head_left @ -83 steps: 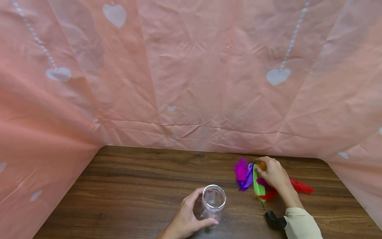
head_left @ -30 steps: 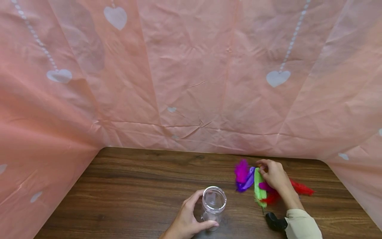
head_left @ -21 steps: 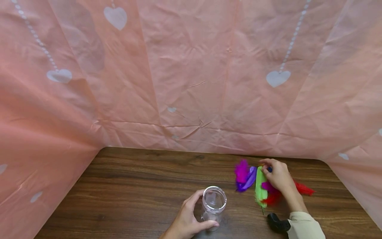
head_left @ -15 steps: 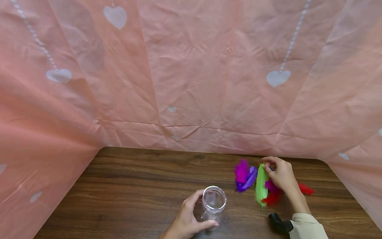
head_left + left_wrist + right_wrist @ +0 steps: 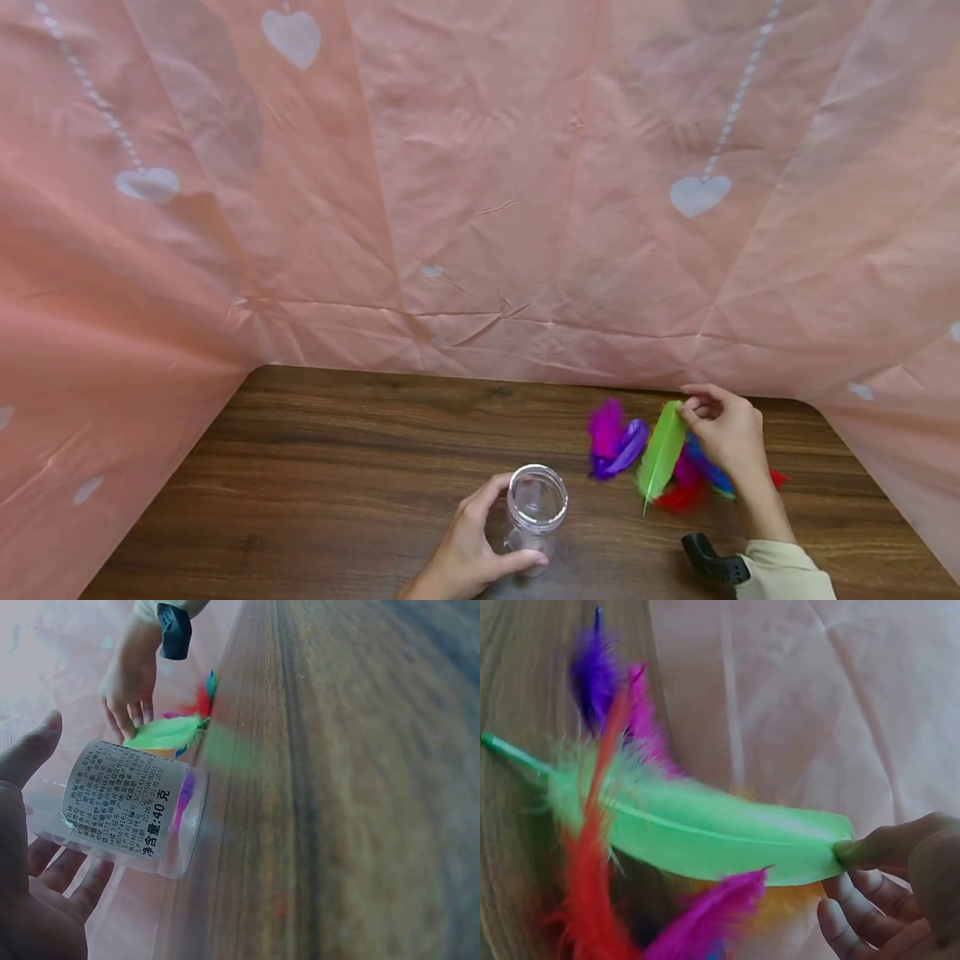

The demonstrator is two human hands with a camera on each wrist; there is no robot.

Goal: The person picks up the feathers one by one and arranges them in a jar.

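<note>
My right hand point(image 5: 731, 433) pinches the tip of a lime-green feather point(image 5: 663, 450) between thumb and fingers, its quill pointing toward me. In the right wrist view the green feather point(image 5: 720, 832) stretches left from the pinch, among red point(image 5: 592, 892) and magenta feathers point(image 5: 712, 915). My left hand point(image 5: 472, 537) holds a clear, lidless jar point(image 5: 537, 504) upright on the table, thumb on the near side and fingers on the far side. A printed white label point(image 5: 124, 799) covers the jar's side in the left wrist view.
Purple point(image 5: 624, 448) and magenta feathers point(image 5: 606, 427) lie left of the green one. Blue point(image 5: 708, 467) and red feathers point(image 5: 681, 497) are under the right hand. A black device point(image 5: 712, 562) sits at the right wrist. Pink cloth point(image 5: 480, 208) walls the wooden table's back and sides.
My right hand has moved right and back, drawing the green feather's tip up and rightward, so it tilts. Blue feathers now show beside it. The left hand and jar have stayed put.
</note>
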